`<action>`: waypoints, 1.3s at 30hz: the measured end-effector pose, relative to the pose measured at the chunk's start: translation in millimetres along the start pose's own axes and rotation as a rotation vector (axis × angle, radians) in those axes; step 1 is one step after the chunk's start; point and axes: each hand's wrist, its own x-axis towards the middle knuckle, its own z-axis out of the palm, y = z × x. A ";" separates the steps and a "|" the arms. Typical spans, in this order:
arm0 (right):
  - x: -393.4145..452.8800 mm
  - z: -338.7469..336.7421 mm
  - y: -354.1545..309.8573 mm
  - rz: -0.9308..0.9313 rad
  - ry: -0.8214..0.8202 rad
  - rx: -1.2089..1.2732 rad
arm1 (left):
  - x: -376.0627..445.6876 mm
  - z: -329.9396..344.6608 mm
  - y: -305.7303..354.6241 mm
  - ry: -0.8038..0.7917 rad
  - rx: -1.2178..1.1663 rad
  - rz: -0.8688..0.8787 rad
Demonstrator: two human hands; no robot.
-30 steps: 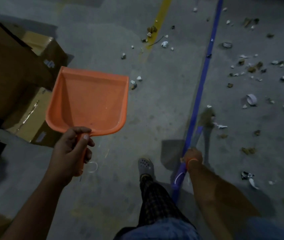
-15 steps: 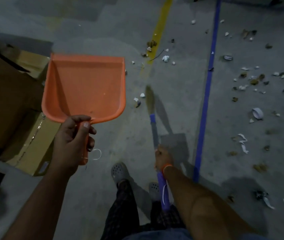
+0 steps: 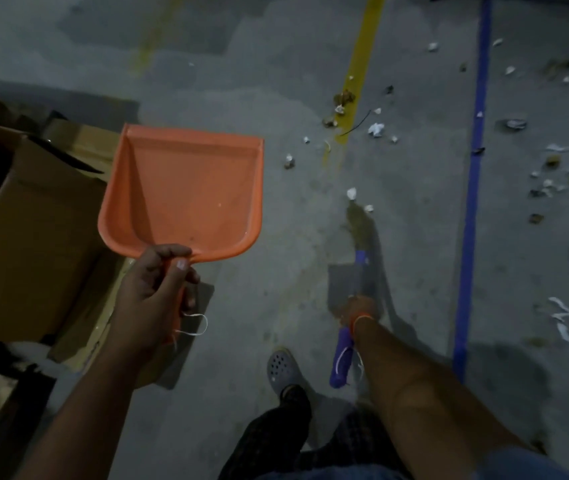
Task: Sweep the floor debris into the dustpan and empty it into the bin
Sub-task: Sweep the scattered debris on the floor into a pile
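Observation:
My left hand (image 3: 156,292) grips the handle of an orange dustpan (image 3: 186,195), held up off the floor with its pan facing me; only tiny specks lie in it. My right hand (image 3: 359,308) is closed around the blue handle of a broom (image 3: 344,358), whose brown bristles (image 3: 359,223) touch the floor just below two white scraps (image 3: 351,193). More paper bits and brown debris (image 3: 375,128) lie around the yellow line, and a wider scatter of debris (image 3: 553,168) sits right of the blue line. No bin is clearly in view.
Open cardboard boxes (image 3: 30,237) crowd the left side, right beside the dustpan. A yellow floor line (image 3: 359,64) and a blue floor line (image 3: 470,220) run away from me. My grey clog (image 3: 281,368) stands on the concrete between my arms.
The broom head has shifted right and closer to the white scraps. The view has moved forward and left, so the dustpan now hangs beside the boxes; both grips are unchanged.

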 end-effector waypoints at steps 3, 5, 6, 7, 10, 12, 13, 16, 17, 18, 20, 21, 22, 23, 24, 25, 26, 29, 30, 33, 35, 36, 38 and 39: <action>3.1 -18.2 -20.6 0.135 0.167 0.085 | 22.2 -6.6 3.9 0.002 -0.018 0.002; 4.6 -20.5 -33.4 0.132 0.216 0.167 | 35.6 -7.7 7.9 -0.006 -0.037 0.016; 5.4 -18.2 -38.7 0.113 0.221 0.202 | 42.9 -8.7 9.4 -0.009 -0.045 0.022; 10.6 -12.0 -42.4 0.074 0.243 0.240 | 50.6 -9.6 11.0 -0.011 -0.052 0.025; 14.1 -3.7 -63.1 -0.072 0.143 0.270 | 75.8 -15.2 14.6 -0.009 -0.044 0.023; 12.4 -1.2 -85.4 -0.132 0.015 0.291 | 91.9 -18.0 17.3 0.001 -0.039 0.019; 14.1 1.7 -96.4 -0.163 -0.050 0.306 | 99.3 -18.6 19.3 0.009 -0.040 0.015; 26.4 12.1 -124.7 -0.206 -0.209 0.270 | 120.4 -18.6 25.8 0.030 -0.034 0.007; 30.5 14.1 -133.0 -0.216 -0.236 0.229 | 127.3 -17.5 28.5 0.037 -0.035 0.004; 34.0 14.5 -140.6 -0.218 -0.262 0.178 | 134.6 -16.5 30.5 0.047 -0.035 0.001; 41.0 13.3 -151.8 -0.221 -0.297 0.074 | 148.9 -12.9 35.6 0.071 -0.037 -0.001; 44.7 12.2 -155.0 -0.215 -0.313 0.031 | 155.5 -10.3 38.3 0.083 -0.039 0.002; 49.4 11.2 -156.6 -0.199 -0.327 0.015 | 161.6 -7.9 40.4 0.095 -0.040 0.005; 54.5 9.6 -156.8 -0.179 -0.337 0.015 | 167.2 -5.1 42.7 0.106 -0.040 0.004; 58.8 5.7 -157.1 -0.161 -0.344 0.014 | 172.6 -2.6 44.7 0.117 -0.038 0.001; 62.8 0.4 -156.9 -0.152 -0.342 0.000 | 177.2 0.4 47.2 0.120 -0.035 0.000; 68.0 -5.6 -157.1 -0.156 -0.333 -0.027 | 181.4 3.3 49.4 0.121 -0.033 0.002; 84.9 -26.3 -158.0 -0.150 -0.270 -0.036 | 193.2 15.8 57.7 0.118 -0.041 0.013; 89.9 -33.2 -160.4 -0.149 -0.231 -0.015 | 197.0 20.8 60.8 0.120 -0.042 0.015; 100.2 -51.3 -170.6 -0.131 -0.098 0.018 | 208.8 34.2 70.2 0.112 -0.051 0.033; 104.2 -60.8 -178.4 -0.119 -0.024 0.077 | 218.5 40.4 76.1 0.094 -0.046 0.043; 105.9 -66.1 -182.3 -0.108 -0.001 0.141 | 223.8 42.3 78.2 0.087 -0.042 0.045; 112.6 -75.2 -187.4 -0.104 0.044 0.212 | 235.3 45.4 82.8 0.080 -0.037 0.052; 117.5 -79.3 -190.9 -0.111 0.052 0.215 | 241.8 46.7 85.1 0.076 -0.035 0.060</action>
